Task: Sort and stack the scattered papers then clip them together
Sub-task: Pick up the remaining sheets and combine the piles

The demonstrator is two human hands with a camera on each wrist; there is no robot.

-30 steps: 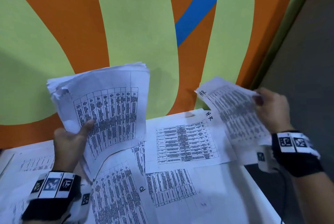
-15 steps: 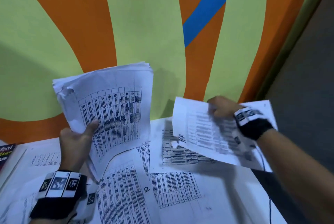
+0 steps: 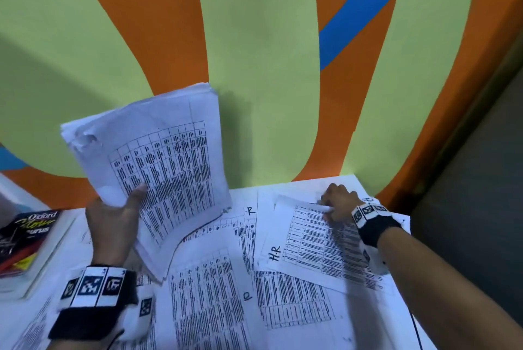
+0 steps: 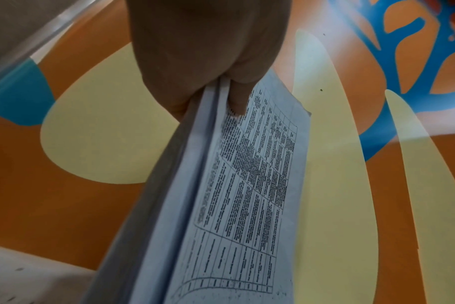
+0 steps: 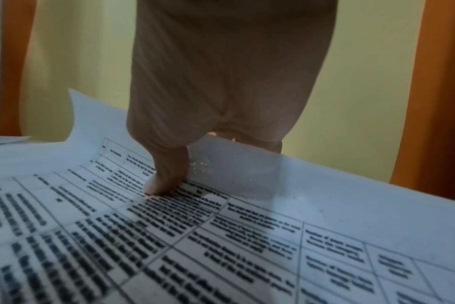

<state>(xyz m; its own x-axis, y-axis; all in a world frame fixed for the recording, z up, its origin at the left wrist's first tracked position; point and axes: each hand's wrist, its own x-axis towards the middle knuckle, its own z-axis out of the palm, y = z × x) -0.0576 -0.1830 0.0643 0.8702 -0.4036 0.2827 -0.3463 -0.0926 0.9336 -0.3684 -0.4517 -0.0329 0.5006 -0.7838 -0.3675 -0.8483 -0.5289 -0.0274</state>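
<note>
The white table fills the lower part of the head view & butts against the orange-green-blue wall along its far edge; its right edge runs down the lower right of the frame, w/ dark floor past it. Loose sheets w/ printed tables cover nearly all of the top, overlapping each other; bare table shows only near the lower right. A stack of books, "Oxford" on the top cover, sits at the left edge of the frame on the table's left side, just beside the papers.

Left hand holds a thick stack of papers up off the table, left of centre, tilted toward the wall; thumb on the printed front, fingers behind, clamped on its lower left corner. The stack's lower edge curls down close to the flat sheets; whether it touches them I can't tell. In the left wrist view the thumb presses the stack's front page & the stack's edges are roughly lined up.

Right hand is at the table's far right corner, near the wall, pinching the far edge of 1 sheet marked "H.R": thumb on top, fingers under. That sheet's far edge is raised, its near part lies over the other sheets.
</note>
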